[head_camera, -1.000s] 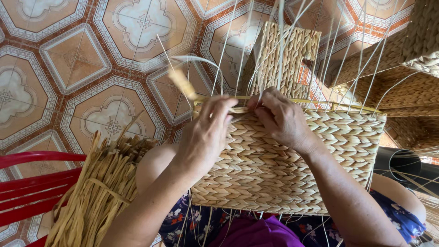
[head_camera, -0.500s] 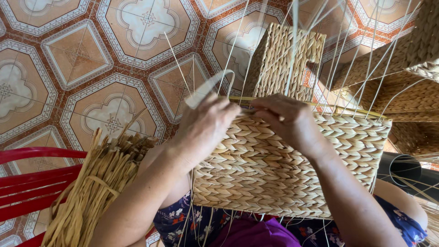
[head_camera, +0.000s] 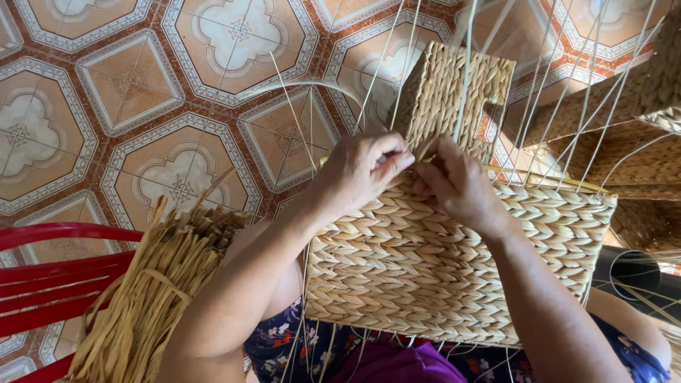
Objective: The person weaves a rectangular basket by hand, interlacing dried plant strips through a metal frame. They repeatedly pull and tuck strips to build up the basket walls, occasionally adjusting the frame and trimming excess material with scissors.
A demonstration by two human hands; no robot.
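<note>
Your left hand [head_camera: 365, 170] and right hand [head_camera: 457, 186] are both curled knuckles-up, pinching strands at the top edge of the one woven basket [head_camera: 454, 269] on your lap, one straw bundle [head_camera: 152, 291] just left of it.

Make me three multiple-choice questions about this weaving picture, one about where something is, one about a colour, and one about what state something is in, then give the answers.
1. Where does the bundle of dried straw lie?
A. by the left arm, beside the red chair
B. on top of the basket
C. in the right hand

2. What colour is the chair's frame?
A. blue
B. red
C. white

3. What state is the woven basket in?
A. finished, with a lid on
B. flattened on the floor
C. part-woven, with thin upright strands rising above its top edge

Answers:
1 A, the bundle sits low on the left next to the chair.
2 B, its bars are plainly red.
3 C, the left hand and right hand pinch fibre at the rim, with loose strands above.
</note>
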